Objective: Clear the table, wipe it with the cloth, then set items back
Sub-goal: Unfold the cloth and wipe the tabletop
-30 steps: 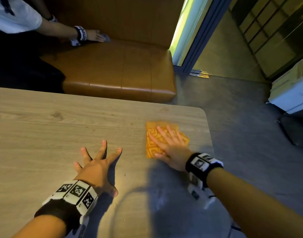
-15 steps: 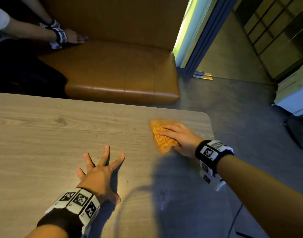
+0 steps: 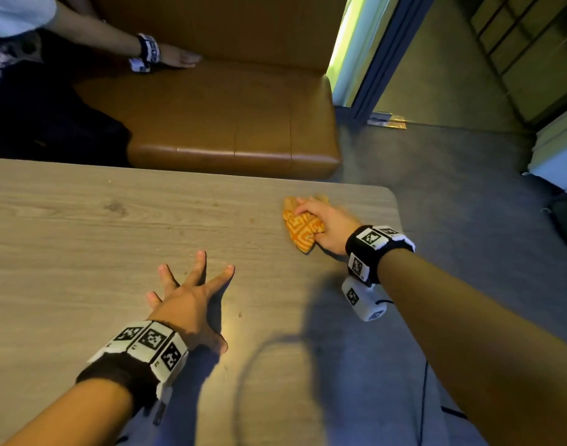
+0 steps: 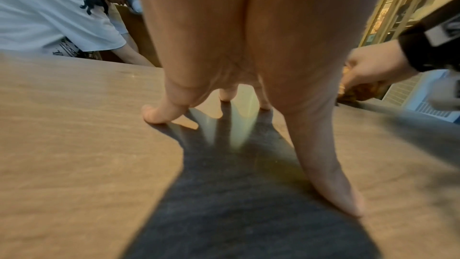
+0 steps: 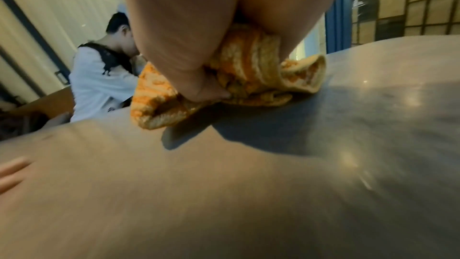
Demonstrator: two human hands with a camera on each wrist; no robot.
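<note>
An orange patterned cloth [image 3: 299, 226] lies bunched on the wooden table [image 3: 82, 226] near its far right corner. My right hand [image 3: 320, 220] grips it, the fingers curled round its folds; the right wrist view shows the thumb [image 5: 199, 86] pressed into the crumpled cloth [image 5: 261, 70]. My left hand [image 3: 192, 291] rests on the table in the middle, fingers spread and straight, holding nothing. The left wrist view shows its fingertips [image 4: 154, 114] touching the wood, with the right hand [image 4: 368, 70] and cloth [image 4: 358, 92] at the right.
A brown leather bench [image 3: 230, 123] runs along the far side of the table. Another person [image 3: 15, 33] leans there with a hand [image 3: 179, 57] on the seat. Small crumbs [image 3: 239, 314] dot the tabletop. The table's right edge [image 3: 396, 214] drops to grey floor.
The right hand has gone from lying flat on the spread cloth to gripping it bunched, shifting toward the far right corner. The left hand has kept its place.
</note>
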